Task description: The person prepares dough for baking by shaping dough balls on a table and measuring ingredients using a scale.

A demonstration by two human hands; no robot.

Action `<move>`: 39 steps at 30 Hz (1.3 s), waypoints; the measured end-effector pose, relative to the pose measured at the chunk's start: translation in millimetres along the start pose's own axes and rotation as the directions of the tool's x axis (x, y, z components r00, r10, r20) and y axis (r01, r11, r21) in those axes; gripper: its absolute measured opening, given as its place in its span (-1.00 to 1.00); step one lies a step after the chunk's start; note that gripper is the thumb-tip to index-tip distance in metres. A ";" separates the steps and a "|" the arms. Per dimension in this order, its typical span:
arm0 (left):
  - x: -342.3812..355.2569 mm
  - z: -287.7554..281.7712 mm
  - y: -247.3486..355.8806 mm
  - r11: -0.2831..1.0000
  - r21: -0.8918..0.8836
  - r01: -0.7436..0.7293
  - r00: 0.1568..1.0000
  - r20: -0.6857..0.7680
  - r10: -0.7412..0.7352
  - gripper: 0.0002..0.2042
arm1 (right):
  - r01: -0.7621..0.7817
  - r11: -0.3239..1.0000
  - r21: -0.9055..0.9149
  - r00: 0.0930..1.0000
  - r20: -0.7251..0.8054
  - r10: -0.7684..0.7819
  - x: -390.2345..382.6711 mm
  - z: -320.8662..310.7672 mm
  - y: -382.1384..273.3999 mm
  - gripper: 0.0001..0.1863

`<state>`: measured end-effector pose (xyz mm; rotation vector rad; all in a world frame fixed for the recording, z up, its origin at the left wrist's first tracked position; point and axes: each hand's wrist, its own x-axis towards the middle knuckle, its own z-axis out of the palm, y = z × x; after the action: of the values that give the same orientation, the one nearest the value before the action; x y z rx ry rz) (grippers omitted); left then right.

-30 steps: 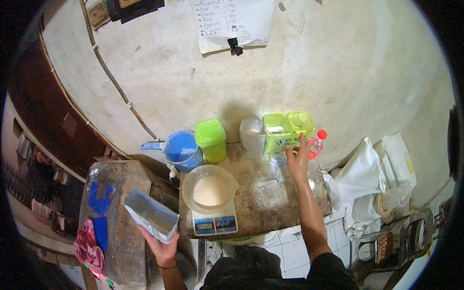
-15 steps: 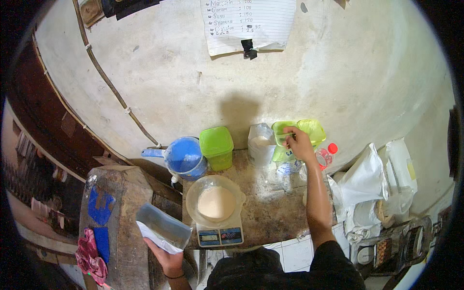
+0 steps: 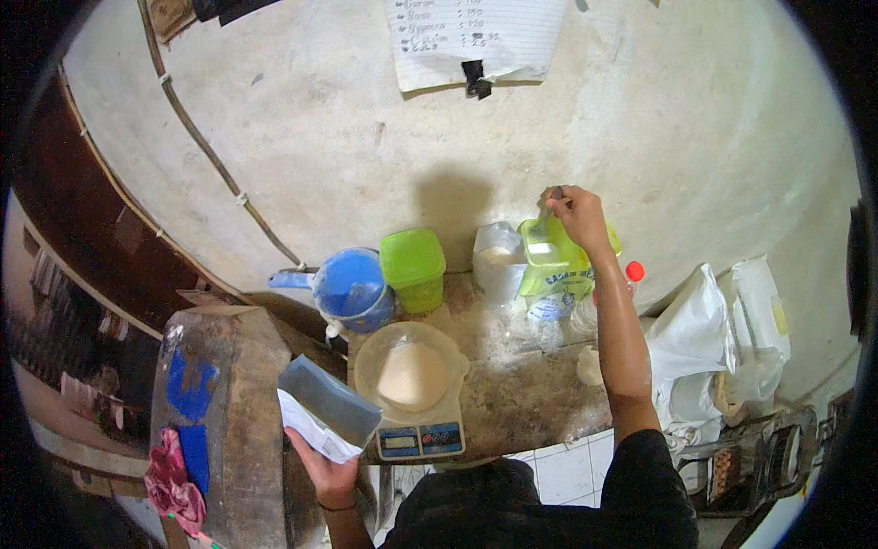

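Observation:
My left hand (image 3: 327, 471) is closed round an open box-shaped pack (image 3: 315, 425), white outside and grey-blue inside, held tilted at the table's left edge. At the back, my right hand (image 3: 580, 218) grips the handle of a spoon (image 3: 545, 216), its lower end reaching down into a light green container (image 3: 551, 274) with white contents. Between my hands, a translucent bowl (image 3: 368, 368) holding pale powder sits on a white kitchen scale (image 3: 421, 441). Left of the green container stands an open clear bag (image 3: 498, 282) of white powder.
Along the wall are a blue dipper-like pot (image 3: 352, 288) and a lidded green box (image 3: 412, 270). A red-capped jar (image 3: 634, 273) is partly behind my right forearm. White sacks (image 3: 695, 329) stand right of the wooden table (image 3: 521, 403). A pink cloth (image 3: 174, 485) lies far left.
My right hand has risen a little above the green container, and the spoon now shows upright in it. The pack in my left hand has moved right, closer to the scale.

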<state>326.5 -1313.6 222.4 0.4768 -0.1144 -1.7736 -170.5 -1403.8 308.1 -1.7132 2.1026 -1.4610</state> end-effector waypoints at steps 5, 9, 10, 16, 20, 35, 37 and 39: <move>-8.6 -19.8 15.2 0.922 0.382 0.069 0.974 -0.225 0.020 -0.32 | -0.041 0.981 0.189 0.991 -0.120 0.064 -28.1 -4.8 -38.5 -0.85; -20.2 -11.2 -9.4 0.156 0.935 -0.319 0.816 0.188 0.546 -0.32 | 0.126 0.843 0.523 0.969 -0.248 0.010 -104.5 -20.2 -108.2 -0.77; -20.4 -13.4 -15.8 -0.136 0.933 -0.333 0.715 0.344 0.609 -0.33 | 0.149 0.772 0.618 0.972 -0.233 -0.001 -123.0 -17.0 -115.8 -0.73; -31.4 1.5 0.1 0.519 0.832 -0.196 0.866 -0.100 0.489 -0.24 | -0.290 0.590 0.753 0.955 0.187 0.231 -191.3 56.9 -111.6 -0.69; -36.1 8.3 14.4 0.904 0.427 -0.005 0.928 -0.334 0.163 0.00 | -0.412 0.599 0.686 0.892 0.169 0.420 -217.1 90.5 -87.6 -0.69; -36.8 -32.8 22.3 0.897 0.442 0.014 0.959 -0.258 0.113 -0.45 | -0.468 0.370 0.803 0.829 0.254 0.498 -234.4 123.6 -67.7 -0.78; -37.0 -30.8 21.0 0.897 0.441 0.003 0.955 -0.268 0.128 -0.45 | -0.470 0.353 0.809 0.827 0.264 0.497 -236.3 124.7 -64.4 -0.80; -37.5 -28.2 19.9 0.897 0.442 0.001 0.950 -0.281 0.137 -0.45 | -0.489 0.314 0.814 0.801 0.276 0.531 -236.3 124.2 -67.9 -0.80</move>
<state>361.9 -1278.3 212.8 1.0576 -0.3125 -1.5789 39.5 -1289.4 171.4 -0.5247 1.2312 -1.8015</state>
